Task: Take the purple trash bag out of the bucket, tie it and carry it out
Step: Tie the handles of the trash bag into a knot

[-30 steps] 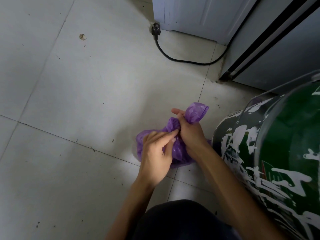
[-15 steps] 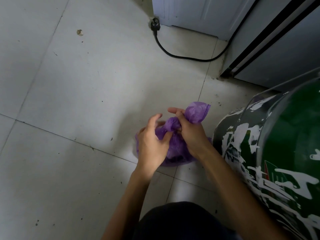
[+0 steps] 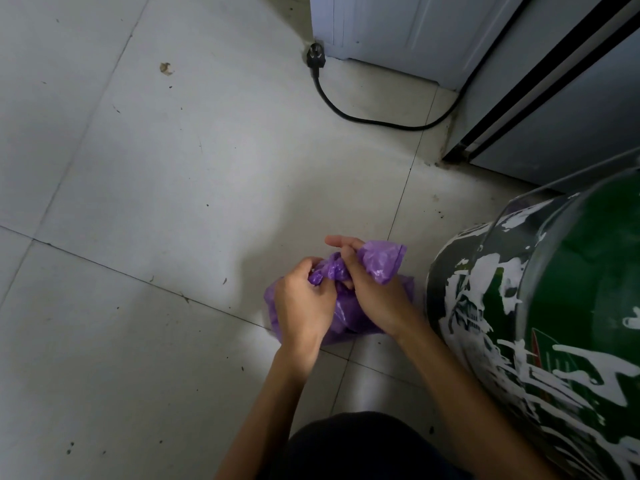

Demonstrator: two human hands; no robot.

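Nearest the camera, a dark lap filled the bottom edge, and both bare forearms reached forward from it toward the floor. My left hand sat closed on the twisted neck of the bag, its fingers curled in tight around the bunched purple film so that the plastic showed between thumb and knuckles. My right hand was just beside it, the two nearly touching, and it too gripped the neck; its index finger stuck out straight past the gather, and the loose end of the bag fanned up over the back of its fingers on the far right side. The bag's body lay on the tiles directly under both hands, bulging out to the left of the left wrist and a little to the right of the right one. I could not tell whether a knot was already formed inside the grip, since the fingers covered it.

Just right of the bag stood the bucket, green with scuffed white markings, its wire handle arching over the rim. The bag was out of it and beside its wall.

Farther off, a black cord curved across the tiles from its plug, which lay at the corner of a white cabinet. A grey appliance stood to the right, behind the bucket.
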